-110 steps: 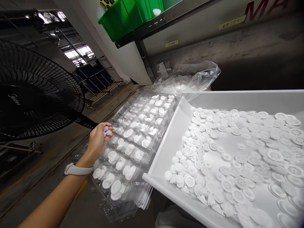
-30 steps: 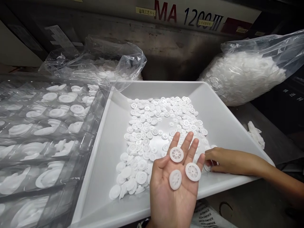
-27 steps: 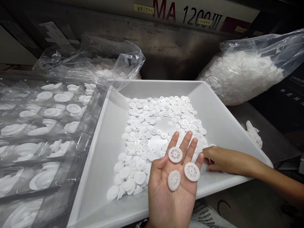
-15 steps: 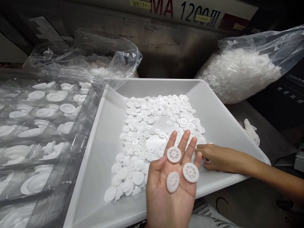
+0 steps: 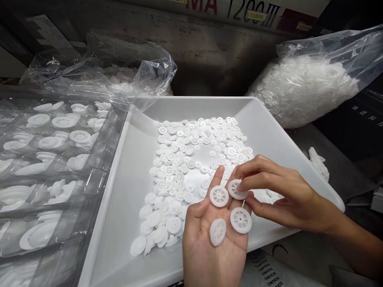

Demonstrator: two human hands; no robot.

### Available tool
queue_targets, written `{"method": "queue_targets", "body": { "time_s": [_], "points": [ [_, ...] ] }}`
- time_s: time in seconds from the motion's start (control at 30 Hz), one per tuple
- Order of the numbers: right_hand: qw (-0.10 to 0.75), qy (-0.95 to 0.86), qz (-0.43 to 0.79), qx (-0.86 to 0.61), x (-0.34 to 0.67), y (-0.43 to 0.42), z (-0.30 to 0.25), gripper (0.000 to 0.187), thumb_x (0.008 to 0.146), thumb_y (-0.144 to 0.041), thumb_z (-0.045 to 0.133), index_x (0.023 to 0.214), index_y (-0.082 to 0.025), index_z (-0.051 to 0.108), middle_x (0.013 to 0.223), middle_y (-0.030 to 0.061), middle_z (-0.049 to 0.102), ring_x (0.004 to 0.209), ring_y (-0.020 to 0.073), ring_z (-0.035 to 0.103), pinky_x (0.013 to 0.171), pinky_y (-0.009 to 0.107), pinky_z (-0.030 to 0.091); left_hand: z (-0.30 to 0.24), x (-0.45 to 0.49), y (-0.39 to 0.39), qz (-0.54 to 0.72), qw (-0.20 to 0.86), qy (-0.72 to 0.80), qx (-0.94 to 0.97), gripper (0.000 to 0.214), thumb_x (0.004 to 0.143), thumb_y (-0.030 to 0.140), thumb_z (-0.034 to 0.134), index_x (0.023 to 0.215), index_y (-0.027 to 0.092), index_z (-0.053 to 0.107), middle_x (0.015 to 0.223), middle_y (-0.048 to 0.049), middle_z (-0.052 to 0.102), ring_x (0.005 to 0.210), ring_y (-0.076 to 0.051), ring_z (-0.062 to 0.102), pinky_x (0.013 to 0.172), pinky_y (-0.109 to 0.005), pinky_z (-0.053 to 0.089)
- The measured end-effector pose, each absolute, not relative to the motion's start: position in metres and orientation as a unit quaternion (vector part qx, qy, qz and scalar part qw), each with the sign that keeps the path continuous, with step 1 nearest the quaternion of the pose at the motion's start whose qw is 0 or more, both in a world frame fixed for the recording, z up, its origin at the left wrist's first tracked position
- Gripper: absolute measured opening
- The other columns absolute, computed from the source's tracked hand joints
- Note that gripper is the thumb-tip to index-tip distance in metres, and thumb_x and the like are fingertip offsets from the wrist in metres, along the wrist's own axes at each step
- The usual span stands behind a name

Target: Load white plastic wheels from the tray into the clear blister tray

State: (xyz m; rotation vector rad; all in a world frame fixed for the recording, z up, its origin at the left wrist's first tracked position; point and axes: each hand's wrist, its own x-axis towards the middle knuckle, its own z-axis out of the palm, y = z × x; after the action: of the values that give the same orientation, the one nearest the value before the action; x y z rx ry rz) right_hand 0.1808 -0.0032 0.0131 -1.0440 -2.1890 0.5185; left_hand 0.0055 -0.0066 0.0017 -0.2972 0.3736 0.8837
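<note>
My left hand [image 5: 214, 255] lies palm up over the tray, fingers stretched out, holding three white plastic gears. One spoked gear [image 5: 219, 196] rests at the base of the fingers, a second spoked gear [image 5: 241, 220] near the little finger, and a tilted toothed gear [image 5: 218, 232] in the palm. Reaching in from the right, my right hand [image 5: 290, 195] is closed on another white gear [image 5: 235, 189] just above the left fingers. Its fingertips partly cover that gear. Below both hands, many similar gears [image 5: 175, 167] are spread in the light grey tray [image 5: 112, 175].
Clear blister trays [image 5: 68, 191] with white parts in their pockets stand left of the tray. Behind it lies an open plastic bag [image 5: 140, 81]. A full bag of white parts [image 5: 308, 89] sits at the back right. A crumpled white piece [image 5: 318, 163] lies beside the tray's right edge.
My right hand has lifted from the tray and moved up and left to my left hand, bringing a gear between its fingers. The left hand stays nearly in place.
</note>
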Motion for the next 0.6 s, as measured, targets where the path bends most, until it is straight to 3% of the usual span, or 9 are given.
{"method": "queue_targets", "body": {
  "time_s": [0.3,0.6],
  "points": [
    [0.351,-0.834,0.167,-0.392,0.187,-0.001,0.002,0.016,0.09,-0.002,0.07,0.103,-0.01,0.067,0.111,0.0083,0.066,0.101,0.0144,0.059,0.084,0.028,0.051,-0.01,0.008,-0.007,0.433,0.882,0.134,-0.131,0.041,0.096,0.031,0.048,0.124,0.017,0.074,0.13,-0.0123,0.074,0.117,-0.019,0.072,0.097,-0.026,0.056],
    [0.344,-0.829,0.182,-0.401,0.186,-0.008,0.005,0.011,0.092,-0.008,0.07,0.101,-0.012,0.067,0.112,0.0063,0.06,0.105,0.0141,0.056,0.09,0.027,0.05,-0.005,0.006,-0.004,0.398,0.892,0.183,-0.11,0.051,0.097,0.041,0.04,0.14,0.026,0.064,0.134,-0.0062,0.073,0.133,-0.019,0.061,0.109,-0.03,0.046]
  ]
}}
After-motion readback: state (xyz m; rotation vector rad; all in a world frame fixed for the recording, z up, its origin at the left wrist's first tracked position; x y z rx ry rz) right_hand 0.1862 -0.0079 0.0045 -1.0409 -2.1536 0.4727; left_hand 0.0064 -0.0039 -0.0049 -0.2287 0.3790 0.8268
